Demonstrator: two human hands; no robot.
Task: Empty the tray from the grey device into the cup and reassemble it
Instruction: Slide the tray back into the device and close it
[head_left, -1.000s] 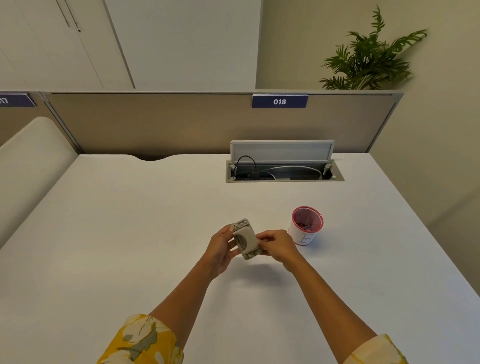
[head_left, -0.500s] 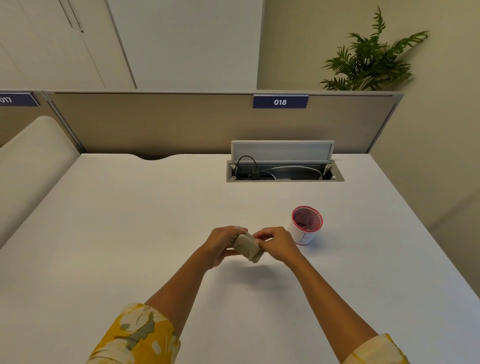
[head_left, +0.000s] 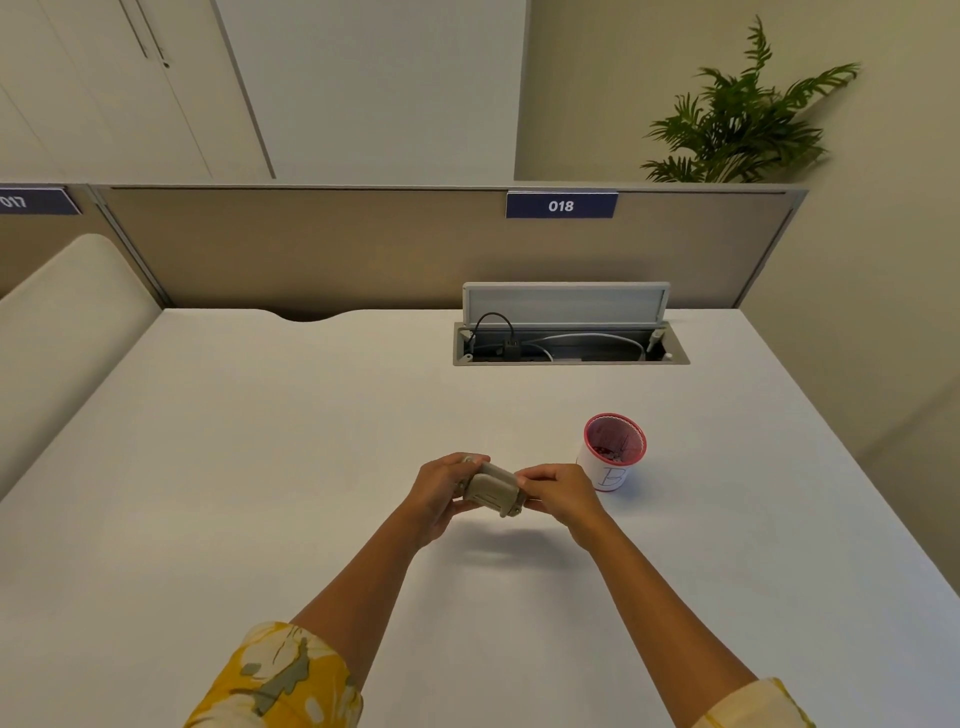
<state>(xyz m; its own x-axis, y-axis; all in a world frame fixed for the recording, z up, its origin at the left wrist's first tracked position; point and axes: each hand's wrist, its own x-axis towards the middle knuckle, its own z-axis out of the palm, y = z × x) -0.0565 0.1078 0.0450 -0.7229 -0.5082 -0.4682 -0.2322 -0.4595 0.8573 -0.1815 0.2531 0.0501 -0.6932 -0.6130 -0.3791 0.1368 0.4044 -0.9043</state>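
Two hands, one grey device and one cup are in view above a white worktop (head_left: 260, 467). The grey device (head_left: 491, 489) is held in the air between both hands, just above the worktop and casting a shadow on it. The left hand (head_left: 441, 493) wraps its fingers (head_left: 465, 460) closed over the device's left end, while the right hand (head_left: 558, 496) pinches its fingers (head_left: 530, 475) shut on the right end. The cup (head_left: 612, 452), white with a red rim and red inside, stands upright on the worktop just right of the right hand, apart from it. Whether the tray is seated in the device cannot be told.
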